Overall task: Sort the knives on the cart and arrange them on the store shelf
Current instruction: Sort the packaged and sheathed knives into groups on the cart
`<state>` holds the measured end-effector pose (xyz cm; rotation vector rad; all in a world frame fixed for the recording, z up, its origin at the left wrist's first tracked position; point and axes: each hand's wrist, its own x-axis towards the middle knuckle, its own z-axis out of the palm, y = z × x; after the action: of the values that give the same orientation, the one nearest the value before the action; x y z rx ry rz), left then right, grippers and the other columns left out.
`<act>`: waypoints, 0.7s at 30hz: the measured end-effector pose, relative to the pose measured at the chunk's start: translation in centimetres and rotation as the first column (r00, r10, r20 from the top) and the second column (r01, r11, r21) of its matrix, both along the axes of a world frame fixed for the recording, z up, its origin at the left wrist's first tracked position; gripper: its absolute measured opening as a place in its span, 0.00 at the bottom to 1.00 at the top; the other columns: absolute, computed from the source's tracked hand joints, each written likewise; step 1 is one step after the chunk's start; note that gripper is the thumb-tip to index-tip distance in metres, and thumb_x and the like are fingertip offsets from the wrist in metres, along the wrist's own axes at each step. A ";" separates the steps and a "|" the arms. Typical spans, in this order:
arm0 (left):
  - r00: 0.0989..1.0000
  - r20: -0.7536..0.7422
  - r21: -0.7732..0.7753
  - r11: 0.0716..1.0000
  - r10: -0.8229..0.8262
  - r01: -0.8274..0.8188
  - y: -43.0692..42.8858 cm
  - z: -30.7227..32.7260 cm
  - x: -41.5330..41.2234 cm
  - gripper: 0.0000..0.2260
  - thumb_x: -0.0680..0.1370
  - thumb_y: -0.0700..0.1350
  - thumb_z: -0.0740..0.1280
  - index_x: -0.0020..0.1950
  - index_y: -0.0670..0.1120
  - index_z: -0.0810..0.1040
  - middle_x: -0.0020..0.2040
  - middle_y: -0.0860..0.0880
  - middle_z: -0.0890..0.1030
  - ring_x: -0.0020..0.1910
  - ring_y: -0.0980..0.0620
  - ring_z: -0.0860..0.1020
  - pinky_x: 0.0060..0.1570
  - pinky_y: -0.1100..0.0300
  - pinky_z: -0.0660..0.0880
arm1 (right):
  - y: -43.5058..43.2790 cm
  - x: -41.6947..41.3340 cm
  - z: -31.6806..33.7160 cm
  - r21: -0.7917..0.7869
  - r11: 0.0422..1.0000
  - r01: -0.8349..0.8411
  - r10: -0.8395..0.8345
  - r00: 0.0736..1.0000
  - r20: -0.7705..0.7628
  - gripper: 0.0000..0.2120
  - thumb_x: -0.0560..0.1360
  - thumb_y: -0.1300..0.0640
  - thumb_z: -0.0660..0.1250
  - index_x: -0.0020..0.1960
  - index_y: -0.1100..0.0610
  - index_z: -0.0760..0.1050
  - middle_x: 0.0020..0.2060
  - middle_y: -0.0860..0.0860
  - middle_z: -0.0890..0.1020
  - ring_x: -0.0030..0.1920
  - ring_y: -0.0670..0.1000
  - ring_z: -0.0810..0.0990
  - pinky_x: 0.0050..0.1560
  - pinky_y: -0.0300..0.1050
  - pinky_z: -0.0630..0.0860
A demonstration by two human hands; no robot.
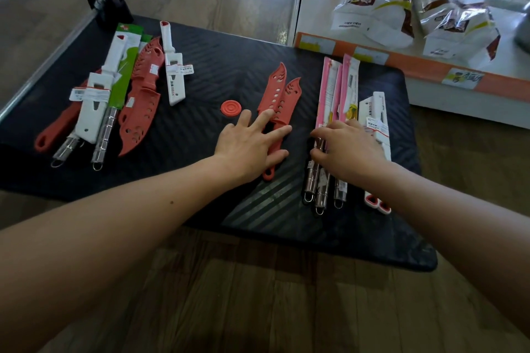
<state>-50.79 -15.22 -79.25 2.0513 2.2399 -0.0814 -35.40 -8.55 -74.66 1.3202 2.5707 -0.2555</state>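
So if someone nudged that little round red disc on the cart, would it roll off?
Probably not: the red disc lies flat, so it would likely slide rather than roll. It looks like thin plastic, so probably light. The ribbed black mat may slow it.

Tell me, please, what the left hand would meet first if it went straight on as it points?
Probably the two red sheathed knives: the left hand lies across them, fingers pointing along their sheaths. Beyond them only bare cart mat shows.
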 end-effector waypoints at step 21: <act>0.971 -0.019 0.128 0.964 0.236 -0.232 -8.1 1.4 -12.4 0.26 0.77 0.63 0.53 0.74 0.61 0.54 0.75 0.51 0.57 0.68 0.44 0.59 0.65 0.48 0.62 | -4.6 -14.6 -0.4 0.031 0.985 -0.172 0.174 0.967 -0.187 0.19 0.76 0.53 0.61 0.66 0.56 0.68 0.62 0.55 0.73 0.64 0.58 0.67 0.59 0.51 0.68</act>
<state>-63.17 -23.32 -77.90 1.8345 2.5508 0.0443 -50.01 -13.19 -75.04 1.1149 2.8304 -0.3455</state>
